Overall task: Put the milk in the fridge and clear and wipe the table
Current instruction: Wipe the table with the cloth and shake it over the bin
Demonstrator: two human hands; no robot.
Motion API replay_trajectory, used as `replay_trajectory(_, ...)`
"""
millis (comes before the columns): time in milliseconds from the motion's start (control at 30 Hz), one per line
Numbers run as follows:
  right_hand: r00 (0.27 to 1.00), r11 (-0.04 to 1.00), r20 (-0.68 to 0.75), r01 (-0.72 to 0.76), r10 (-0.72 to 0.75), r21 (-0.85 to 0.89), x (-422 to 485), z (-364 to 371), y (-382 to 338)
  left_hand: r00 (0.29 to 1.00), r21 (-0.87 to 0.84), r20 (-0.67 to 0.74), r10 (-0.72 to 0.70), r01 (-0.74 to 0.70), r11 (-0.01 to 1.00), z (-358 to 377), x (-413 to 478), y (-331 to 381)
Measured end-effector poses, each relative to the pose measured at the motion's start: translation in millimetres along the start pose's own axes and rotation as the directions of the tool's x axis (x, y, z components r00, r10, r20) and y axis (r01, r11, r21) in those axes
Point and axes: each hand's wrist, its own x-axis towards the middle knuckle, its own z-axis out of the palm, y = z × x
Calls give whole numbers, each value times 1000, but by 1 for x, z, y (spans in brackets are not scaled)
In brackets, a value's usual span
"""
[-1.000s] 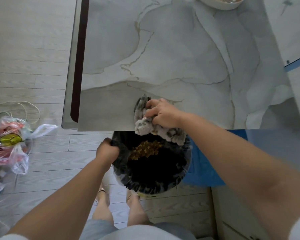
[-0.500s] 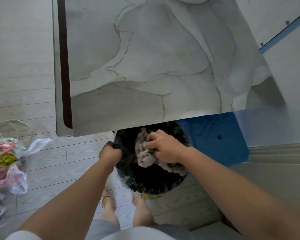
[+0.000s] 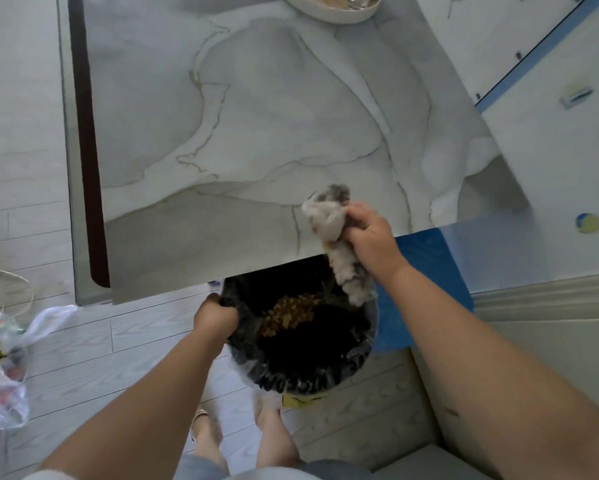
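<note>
At far left, a knotted clear plastic bag [image 3: 3, 368] lies on the floor, well apart from the work. The marble-pattern table [image 3: 256, 133] fills the upper middle, and a pale bowl [image 3: 329, 10] at its far side is cut off by the top of the view.

Below the table's near edge, the left hand [image 3: 216, 315] is clenched on the left rim of the waste bin [image 3: 301, 368], fingers curled over the black liner. The bin's mouth faces up, partly tucked under the table edge, with brown food scraps [image 3: 289, 311] inside. The bin looks light and its thin liner slippery, so pinching the liner against the rim seems the sound hold.

Further right, the right hand [image 3: 370, 237] grasps a fuzzy grey-white cleaning cloth [image 3: 329, 223] around its middle. The cloth is bunched into 1 long wad. Its long axis runs from upper left, where 1 end shows over the table's near edge, down to lower right, where the tail hangs over the bin's mouth. Whether it touches the table I cannot tell. It looks soft, limp and light. Held at mid-length, both ends flop, so gathering it into a pad would probably suit wiping better.
</note>
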Motion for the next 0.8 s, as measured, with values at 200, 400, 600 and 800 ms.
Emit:
replay_trajectory(200,961,893,0,-255,275,370,63,-9,15,999,-60,-18,-49,47,997,3,9,3)
replay_trajectory(400,967,884,53,-248,247,397,110,20,0,997,-142,-52,-57,49,989,-6,11,0)
replay_trajectory(600,970,979,209,-151,121,136,139,71,-30,994,-159,-87,-69,54,986,-16,13,-13)
replay_trajectory(800,881,984,466,6,78,-177,125,103,-44,992,-157,-86,-93,78,985,-23,12,-26)
